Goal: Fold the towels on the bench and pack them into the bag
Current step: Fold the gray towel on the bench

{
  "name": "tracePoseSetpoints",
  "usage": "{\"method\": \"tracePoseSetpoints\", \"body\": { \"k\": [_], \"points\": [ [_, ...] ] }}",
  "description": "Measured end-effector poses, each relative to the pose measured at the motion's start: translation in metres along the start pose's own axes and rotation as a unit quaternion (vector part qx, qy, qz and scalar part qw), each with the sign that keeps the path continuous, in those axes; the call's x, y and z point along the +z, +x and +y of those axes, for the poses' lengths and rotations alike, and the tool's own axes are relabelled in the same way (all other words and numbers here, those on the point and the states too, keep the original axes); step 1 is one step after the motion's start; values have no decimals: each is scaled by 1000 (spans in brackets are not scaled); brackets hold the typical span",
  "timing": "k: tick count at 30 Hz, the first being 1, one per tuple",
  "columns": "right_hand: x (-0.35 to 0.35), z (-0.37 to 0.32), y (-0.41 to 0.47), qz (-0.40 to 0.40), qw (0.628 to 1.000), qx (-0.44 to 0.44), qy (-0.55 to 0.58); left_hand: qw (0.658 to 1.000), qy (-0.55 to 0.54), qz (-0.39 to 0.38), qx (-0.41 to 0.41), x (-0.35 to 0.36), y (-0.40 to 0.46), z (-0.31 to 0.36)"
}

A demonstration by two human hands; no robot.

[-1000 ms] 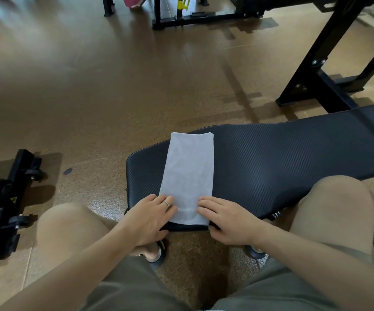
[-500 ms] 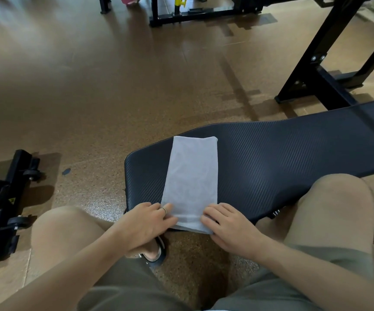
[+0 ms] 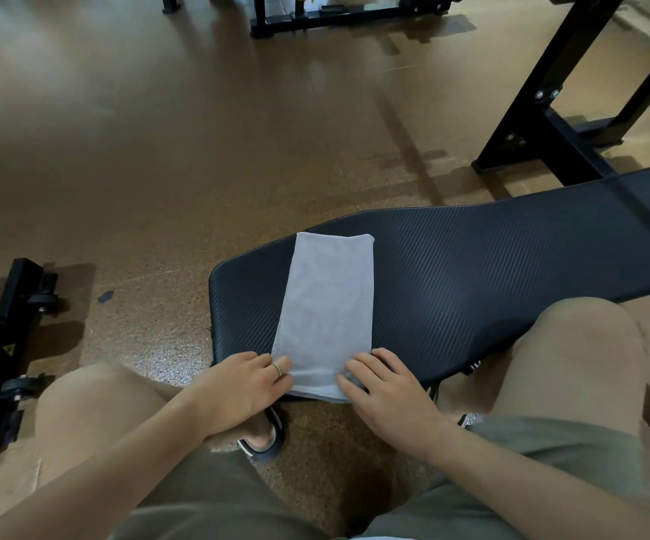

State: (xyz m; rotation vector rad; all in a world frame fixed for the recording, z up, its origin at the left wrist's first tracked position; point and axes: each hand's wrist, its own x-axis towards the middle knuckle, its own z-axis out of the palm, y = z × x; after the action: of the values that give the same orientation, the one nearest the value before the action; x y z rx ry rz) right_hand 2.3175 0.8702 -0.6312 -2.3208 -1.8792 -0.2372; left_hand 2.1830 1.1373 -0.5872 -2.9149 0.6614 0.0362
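The long pale-grey folded cloth towel [image 3: 325,309] lay across the black ribbed padded bench [image 3: 471,274], its six-o'clock corners pinched by left hand [image 3: 241,387] and right hand [image 3: 386,391], apparently for another fold.

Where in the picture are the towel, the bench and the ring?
towel [image 3: 327,305], head view, middle of the grey cloth.
bench [image 3: 471,274], head view, bare black pad right of the towel.
ring [image 3: 276,369], head view, band on a left-hand finger.
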Motion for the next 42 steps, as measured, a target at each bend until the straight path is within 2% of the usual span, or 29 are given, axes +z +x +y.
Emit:
{"method": "tracePoseSetpoints", "body": {
  "k": [5, 10, 16, 23, 28, 31, 33, 36, 38, 42],
  "points": [
    [1, 1, -1, 3, 1000, -6, -1, 1000, 3, 26, -8, -7, 1, -3],
    [1, 0, 1, 5, 1000, -7, 11, 999, 16, -28, -13, 10, 2, 5],
    [-16, 3, 6, 10, 994, 41, 100, 999, -5, -16, -29, -3, 2, 12],
    [-26, 15, 3, -58, 966, 112, 227, 999, -25, -26, -31, -11, 17, 26],
    [-41, 25, 8, -102, 916, 212, 326, 994, -91, -7, -61, -15, 21, 23],
    [-49, 30, 12, -107, 876, 274, 382, 965, -229, 24, -122, -19, 24, 5],
    [-52, 31, 15, -101, 848, 310, 417, 934, -317, 40, -162, -23, 27, 0],
    [-48, 30, 24, -83, 817, 369, 435, 847, -466, 27, -254, -23, 36, 2],
    [-41, 30, 31, -74, 817, 405, 403, 814, -491, 36, -310, -16, 44, 5],
    [-34, 24, 39, -71, 848, 425, 309, 789, -478, 53, -383, -2, 54, 4]
  ]
}}
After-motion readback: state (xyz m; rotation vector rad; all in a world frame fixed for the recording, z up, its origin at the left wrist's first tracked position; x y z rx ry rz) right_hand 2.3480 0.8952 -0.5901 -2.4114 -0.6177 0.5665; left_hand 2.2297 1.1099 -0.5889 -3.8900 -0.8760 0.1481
